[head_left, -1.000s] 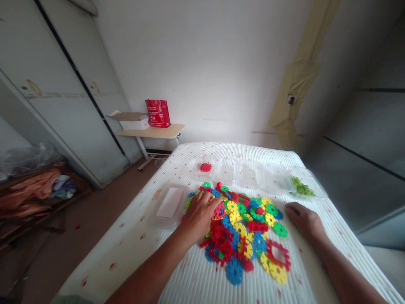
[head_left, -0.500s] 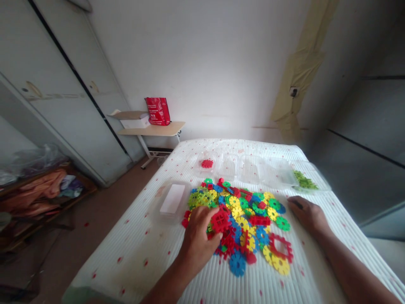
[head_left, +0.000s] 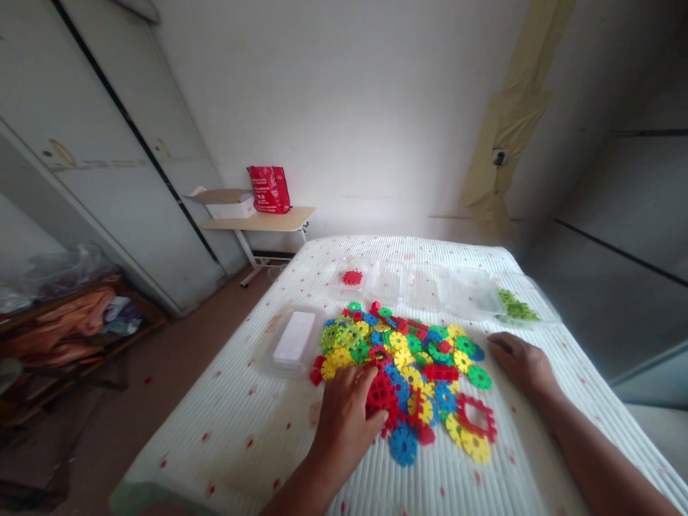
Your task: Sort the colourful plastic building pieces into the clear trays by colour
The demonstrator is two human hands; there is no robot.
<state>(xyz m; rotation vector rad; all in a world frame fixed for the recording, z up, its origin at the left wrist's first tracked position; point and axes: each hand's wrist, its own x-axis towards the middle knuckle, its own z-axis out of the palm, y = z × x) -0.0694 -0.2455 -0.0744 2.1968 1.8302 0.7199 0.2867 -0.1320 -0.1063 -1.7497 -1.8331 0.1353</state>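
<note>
A mixed heap of plastic building pieces lies on the bed: yellow notched discs, blue discs, green discs and red toothed pieces. My left hand is at the heap's near left side, fingers and thumb closed around a red lattice-like square piece; its fingers partly cover that piece. To the right of the heap my right hand rests on the cover with curled fingers. Something dark shows at its fingers, and I cannot make out what it is. A red square frame lies between the hands.
Left of the heap stands a clear container with a white block. Clear trays line the back, one with red pieces, another with light green pieces. A side table holds a red bag and a box.
My left hand has moved slightly towards me and down, with the red lattice piece now lower at the heap. The right hand has stayed in place.
</note>
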